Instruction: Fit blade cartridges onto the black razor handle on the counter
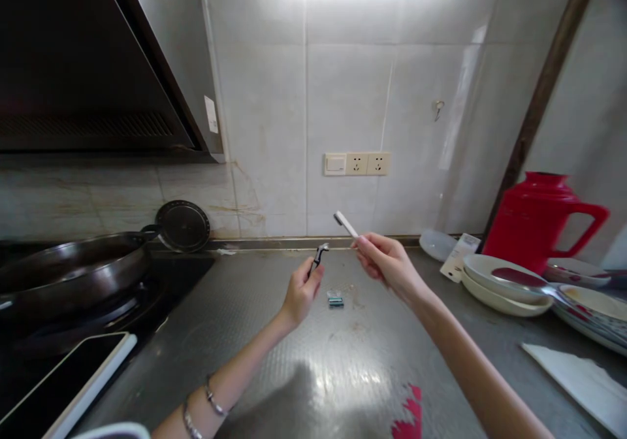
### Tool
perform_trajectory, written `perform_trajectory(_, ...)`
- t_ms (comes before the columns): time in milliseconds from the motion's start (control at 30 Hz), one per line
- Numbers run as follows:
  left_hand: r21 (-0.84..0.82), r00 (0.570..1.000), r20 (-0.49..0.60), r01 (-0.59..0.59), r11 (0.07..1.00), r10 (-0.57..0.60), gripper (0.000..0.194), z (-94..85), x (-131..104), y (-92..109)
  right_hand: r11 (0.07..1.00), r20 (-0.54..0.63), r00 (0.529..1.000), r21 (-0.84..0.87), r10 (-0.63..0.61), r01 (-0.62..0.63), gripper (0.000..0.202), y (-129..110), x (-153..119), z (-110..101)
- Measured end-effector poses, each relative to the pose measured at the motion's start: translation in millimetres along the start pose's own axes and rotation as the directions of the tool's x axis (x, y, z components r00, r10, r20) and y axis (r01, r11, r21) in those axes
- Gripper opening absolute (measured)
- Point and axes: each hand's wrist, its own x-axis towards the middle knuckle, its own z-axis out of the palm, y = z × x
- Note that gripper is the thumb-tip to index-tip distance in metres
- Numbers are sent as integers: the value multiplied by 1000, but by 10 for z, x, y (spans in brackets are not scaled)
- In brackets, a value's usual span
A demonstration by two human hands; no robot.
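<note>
"So, start at the far left: what's there?"

"A metal pan on the black stove, with a white-edged phone lying nearer the viewer. Behind the stove, a round dark disc leans against the tiled wall."

"And moving right, the left hand?"

"Two bracelets sit on that forearm. The left hand is closed, fingers curled round a slim dark handle, which tilts up and ends in a bent, silvery tip. It's held up above the grey counter."

"Anything between the two hands?"

"Yes, a small teal-and-clear piece lying flat on the counter, apart from both hands. It's too small to make out in detail."

"Then the right hand?"

"A small white brush comes first, its dark bristles at the upper left end, pointing towards the handle's tip but not touching it. The right hand pinches its lower end between thumb and fingers, the rest of them folded in."

"And past that?"

"A torn red patch low on the counter, a white card, stacked bowls, a red jug behind them, and white paper in front."
</note>
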Motion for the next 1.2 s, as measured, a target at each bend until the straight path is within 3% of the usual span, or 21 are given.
perform_trajectory(100, -74, 999, -1, 32, 997, -33, 38, 19, 11, 0, 917, 93, 978, 340, 189, -210, 34, 136, -153, 236)
perform_trajectory(200, -117, 1000, 13, 21, 993, -19, 38, 29, 20, -20, 829, 196, 944, 454, 264, -326, 32, 189, -269, 392)
perform_trajectory(500, -192, 1000, 24, 23, 981, -18, 40, 38, 19, -12, 697, 188, 936, 628, 296, -346, 33, 255, -467, 653)
perform_trajectory(700, -204, 999, 27, 36, 978, -31, 40, 52, 12, -5, 696, 138, 949, 651, 284, -303, 33, 221, -453, 698)
perform_trajectory(867, -262, 998, 24, 55, 964, -50, 39, 41, 19, -8, 665, 166, 927, 654, 337, -360, 37, 277, -527, 789)
perform_trajectory(1067, -314, 996, 58, 80, 946, -65, 38, 46, 14, 30, 683, 77, 958, 686, 275, -251, 33, 209, -447, 788)
perform_trajectory(1200, -357, 995, 49, 99, 929, -87, 40, 37, 18, 53, 659, 115, 939, 685, 323, -310, 35, 220, -478, 869)
